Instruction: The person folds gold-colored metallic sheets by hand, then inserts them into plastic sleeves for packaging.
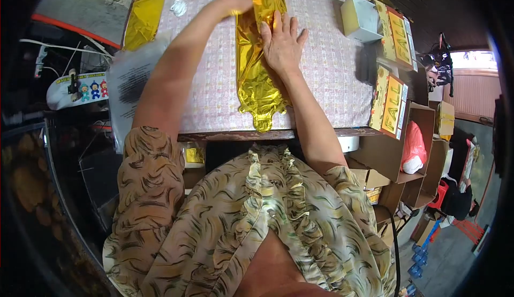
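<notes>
A flat, uninflated gold foil balloon (262, 91) lies lengthwise on the table, its narrow tabbed end toward me and its upper part folded over. My right hand (284, 48) rests palm down on its right edge, fingers spread. At the far end my left hand (238, 0) reaches across from the left, its fingers curled at the folded foil; the fingertips are partly hidden and slightly blurred.
More gold foil (143, 16) lies at the table's left edge. A white coil (179, 8), a clear plastic bag (134, 77), a white open box (361, 18) and printed "FALL" packs (390, 101) are around. Cardboard boxes (380, 149) stand at right.
</notes>
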`<state>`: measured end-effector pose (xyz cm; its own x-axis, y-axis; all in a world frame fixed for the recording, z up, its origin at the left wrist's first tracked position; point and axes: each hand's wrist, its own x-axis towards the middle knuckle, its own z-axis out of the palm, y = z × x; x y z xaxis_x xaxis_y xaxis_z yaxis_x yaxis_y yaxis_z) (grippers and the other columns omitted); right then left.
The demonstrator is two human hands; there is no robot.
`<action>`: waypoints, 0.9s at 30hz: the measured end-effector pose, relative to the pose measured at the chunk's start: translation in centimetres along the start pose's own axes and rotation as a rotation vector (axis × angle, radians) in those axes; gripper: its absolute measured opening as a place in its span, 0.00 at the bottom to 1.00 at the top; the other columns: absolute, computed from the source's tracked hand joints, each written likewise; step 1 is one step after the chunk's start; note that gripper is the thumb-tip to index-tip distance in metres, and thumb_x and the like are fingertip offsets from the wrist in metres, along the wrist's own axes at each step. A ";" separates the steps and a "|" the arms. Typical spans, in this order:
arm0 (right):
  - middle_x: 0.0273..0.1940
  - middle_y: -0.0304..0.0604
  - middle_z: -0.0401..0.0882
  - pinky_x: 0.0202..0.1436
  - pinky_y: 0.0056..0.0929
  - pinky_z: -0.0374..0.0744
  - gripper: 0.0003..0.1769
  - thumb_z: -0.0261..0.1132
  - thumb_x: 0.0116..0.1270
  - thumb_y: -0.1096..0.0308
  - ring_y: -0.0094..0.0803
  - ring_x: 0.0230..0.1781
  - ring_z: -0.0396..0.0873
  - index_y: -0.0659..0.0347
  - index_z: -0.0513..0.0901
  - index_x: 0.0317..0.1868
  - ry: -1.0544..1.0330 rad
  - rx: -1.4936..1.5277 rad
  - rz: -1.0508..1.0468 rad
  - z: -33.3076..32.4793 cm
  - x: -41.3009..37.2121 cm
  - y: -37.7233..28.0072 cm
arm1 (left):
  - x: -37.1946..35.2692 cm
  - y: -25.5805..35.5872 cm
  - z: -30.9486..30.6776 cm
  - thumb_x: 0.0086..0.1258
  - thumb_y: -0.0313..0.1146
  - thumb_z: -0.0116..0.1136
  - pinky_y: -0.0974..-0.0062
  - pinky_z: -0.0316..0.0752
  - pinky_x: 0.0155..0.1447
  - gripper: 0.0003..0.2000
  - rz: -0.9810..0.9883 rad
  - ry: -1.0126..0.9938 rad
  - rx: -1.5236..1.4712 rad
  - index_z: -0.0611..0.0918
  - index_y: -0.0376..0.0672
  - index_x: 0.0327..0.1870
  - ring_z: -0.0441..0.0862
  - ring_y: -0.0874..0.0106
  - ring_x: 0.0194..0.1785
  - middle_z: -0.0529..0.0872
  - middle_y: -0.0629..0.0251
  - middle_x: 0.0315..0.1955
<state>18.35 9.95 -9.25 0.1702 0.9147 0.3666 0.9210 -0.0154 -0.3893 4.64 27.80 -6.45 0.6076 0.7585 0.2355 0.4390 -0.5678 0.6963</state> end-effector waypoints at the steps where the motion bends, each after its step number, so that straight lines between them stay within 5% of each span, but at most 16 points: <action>1: 0.79 0.56 0.62 0.81 0.71 0.44 0.40 0.41 0.84 0.39 0.60 0.82 0.54 0.62 0.62 0.80 0.005 -0.032 -0.009 0.1 0.0 0.0 | 0.1 0.5 -1.5 0.69 0.44 0.65 0.56 0.80 0.46 0.16 0.002 -0.003 0.000 0.87 0.38 0.44 0.87 0.48 0.41 0.91 0.50 0.37; 3: 0.80 0.56 0.61 0.81 0.72 0.44 0.40 0.40 0.84 0.38 0.59 0.82 0.54 0.61 0.62 0.80 -0.004 -0.051 -0.012 -0.1 -0.1 -0.1 | 1.0 2.5 -5.0 0.72 0.38 0.61 0.64 0.83 0.44 0.11 -0.113 0.129 -1.142 0.89 0.43 0.45 0.89 0.60 0.38 0.91 0.55 0.39; 4: 0.80 0.56 0.61 0.81 0.72 0.43 0.39 0.40 0.84 0.38 0.59 0.82 0.53 0.59 0.62 0.81 -0.017 -0.068 -0.019 -0.3 -0.1 -0.2 | 1.7 2.8 -4.8 0.72 0.38 0.61 0.64 0.83 0.44 0.11 -0.116 0.128 -1.146 0.89 0.43 0.45 0.89 0.60 0.38 0.91 0.55 0.39; 6: 0.81 0.57 0.59 0.81 0.72 0.43 0.39 0.40 0.84 0.38 0.59 0.83 0.53 0.58 0.62 0.81 -0.034 -0.088 -0.026 -0.1 -0.1 -0.1 | 4.2 2.8 -3.4 0.68 0.39 0.64 0.62 0.83 0.44 0.10 0.197 0.408 0.360 0.91 0.46 0.40 0.90 0.58 0.37 0.91 0.55 0.38; 9: 0.81 0.58 0.58 0.80 0.73 0.44 0.39 0.40 0.84 0.38 0.60 0.82 0.53 0.56 0.62 0.81 -0.038 -0.119 -0.028 0.1 -0.1 0.0 | 5.6 3.4 1.4 0.58 0.47 0.75 0.61 0.83 0.43 0.14 0.071 0.012 0.165 0.91 0.46 0.34 0.89 0.57 0.36 0.91 0.55 0.33; 13: 0.82 0.58 0.56 0.79 0.74 0.45 0.38 0.40 0.84 0.38 0.62 0.82 0.54 0.55 0.63 0.81 -0.033 -0.107 -0.052 -0.2 -0.5 0.0 | 5.8 1.2 4.5 0.57 0.50 0.77 0.61 0.83 0.45 0.18 0.108 -0.153 0.215 0.88 0.42 0.31 0.89 0.56 0.37 0.90 0.53 0.32; 22: 0.83 0.51 0.56 0.83 0.64 0.49 0.39 0.44 0.82 0.36 0.55 0.83 0.53 0.49 0.61 0.83 -0.049 -0.109 -0.221 -0.5 -1.1 -0.7 | 5.2 0.7 5.2 0.56 0.47 0.77 0.60 0.81 0.45 0.16 0.067 -0.127 0.138 0.86 0.44 0.32 0.87 0.56 0.38 0.90 0.54 0.32; 27: 0.84 0.43 0.53 0.83 0.63 0.50 0.37 0.45 0.81 0.35 0.52 0.84 0.52 0.39 0.59 0.84 -0.275 -0.162 -0.530 -2.9 -2.3 -1.2 | 5.2 1.0 5.3 0.55 0.45 0.79 0.60 0.80 0.43 0.16 0.081 -0.146 0.101 0.85 0.43 0.31 0.87 0.58 0.36 0.90 0.56 0.30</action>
<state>17.85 6.70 -7.16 -0.4017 0.8851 0.2350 0.9007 0.4282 -0.0732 11.77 29.54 -8.15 0.7301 0.6587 0.1818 0.4446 -0.6600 0.6056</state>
